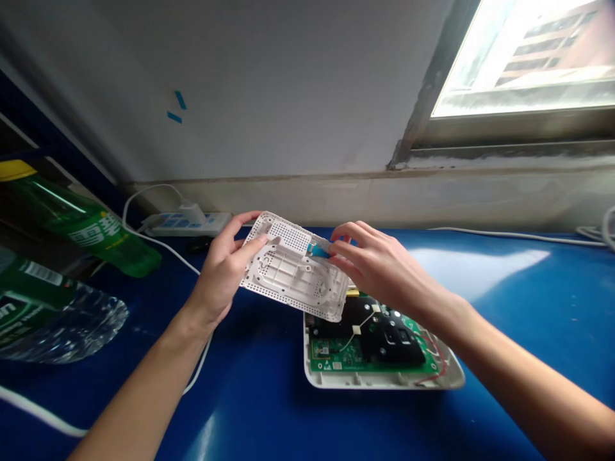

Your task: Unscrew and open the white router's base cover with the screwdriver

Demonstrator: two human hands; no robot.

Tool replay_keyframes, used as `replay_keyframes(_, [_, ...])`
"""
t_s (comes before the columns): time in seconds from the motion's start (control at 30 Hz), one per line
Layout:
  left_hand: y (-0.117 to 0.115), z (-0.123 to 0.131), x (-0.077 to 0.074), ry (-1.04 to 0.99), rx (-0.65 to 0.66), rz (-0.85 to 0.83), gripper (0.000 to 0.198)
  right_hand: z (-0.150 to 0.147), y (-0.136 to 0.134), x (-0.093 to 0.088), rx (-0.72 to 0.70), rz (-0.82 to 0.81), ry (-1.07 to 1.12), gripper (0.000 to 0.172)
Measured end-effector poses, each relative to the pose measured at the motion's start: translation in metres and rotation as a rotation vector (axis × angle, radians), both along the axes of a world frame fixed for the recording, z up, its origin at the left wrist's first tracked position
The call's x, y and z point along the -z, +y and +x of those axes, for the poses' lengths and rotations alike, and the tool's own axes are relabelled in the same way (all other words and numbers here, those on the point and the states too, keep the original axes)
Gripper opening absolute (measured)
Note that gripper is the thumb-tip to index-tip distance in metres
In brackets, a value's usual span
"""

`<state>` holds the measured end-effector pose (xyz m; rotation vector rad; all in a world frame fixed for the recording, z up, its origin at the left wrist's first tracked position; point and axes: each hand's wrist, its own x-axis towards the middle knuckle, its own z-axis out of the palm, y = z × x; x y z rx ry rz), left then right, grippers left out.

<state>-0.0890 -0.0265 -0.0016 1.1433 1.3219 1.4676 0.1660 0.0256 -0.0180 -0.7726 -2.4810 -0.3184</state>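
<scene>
Perforated white plastic housing cover (293, 272): edges pinched between left hand (223, 272) and right hand (384, 262), hands apart, tilted just above green circuit board (331, 353).

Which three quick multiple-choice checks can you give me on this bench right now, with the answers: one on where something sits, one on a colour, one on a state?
1. Where does the green circuit board sit?
A. In the white plastic base on the tabletop
B. On the power strip
C. On the windowsill

2. What colour is the tabletop?
A. Red
B. Blue
C. White

3. What state is the white perforated cover in?
A. Snapped onto the base
B. Lying flat on the tabletop
C. Held up over the board by the left hand and the right hand

Answers:
1. A: the board lies within the base's raised rim.
2. B: blue surface spreads beneath both forearms.
3. C: both hands grip its edges above the board.
</scene>
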Motion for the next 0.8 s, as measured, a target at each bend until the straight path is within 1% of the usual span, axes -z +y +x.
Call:
replay_keyframes(0.1, [0.001, 0.002, 0.002, -0.03, -0.022, 0.027, 0.044, 0.001, 0.001, 0.003, 0.014, -0.032, 0.004, 0.014])
replay_keyframes(0.17, [0.001, 0.005, 0.004, -0.058, -0.016, 0.043, 0.043, 0.001, 0.001, 0.003, 0.027, -0.019, 0.039, 0.018])
replay_keyframes(0.27, [0.0, 0.009, 0.006, -0.099, 0.022, 0.019, 0.044, 0.001, 0.0, 0.004, 0.04, 0.042, 0.07, 0.022])
replay_keyframes(0.4, [0.0, 0.012, 0.007, -0.131, 0.035, -0.016, 0.048, 0.002, -0.001, 0.005, 0.075, 0.082, -0.015, 0.029])
replay_keyframes(0.47, [0.0, 0.013, 0.008, -0.147, 0.029, -0.028, 0.049, 0.003, -0.003, 0.005, 0.086, 0.036, -0.046, 0.027])
replay_keyframes(0.53, [0.0, 0.014, 0.009, -0.148, 0.044, -0.029, 0.049, 0.002, -0.005, 0.005, 0.08, -0.037, -0.057, 0.021])
replay_keyframes(0.63, [0.0, 0.014, 0.013, -0.096, 0.145, -0.031, 0.046, 0.002, -0.008, 0.007, 0.044, -0.13, -0.061, 0.011])
replay_keyframes(0.7, [0.0, 0.014, 0.016, -0.054, 0.191, -0.025, 0.045, 0.002, -0.009, 0.008, 0.02, -0.18, -0.058, 0.007])
replay_keyframes(0.8, [0.001, 0.014, 0.02, -0.026, 0.173, 0.007, 0.042, 0.004, -0.007, 0.008, -0.023, -0.231, -0.048, 0.006])
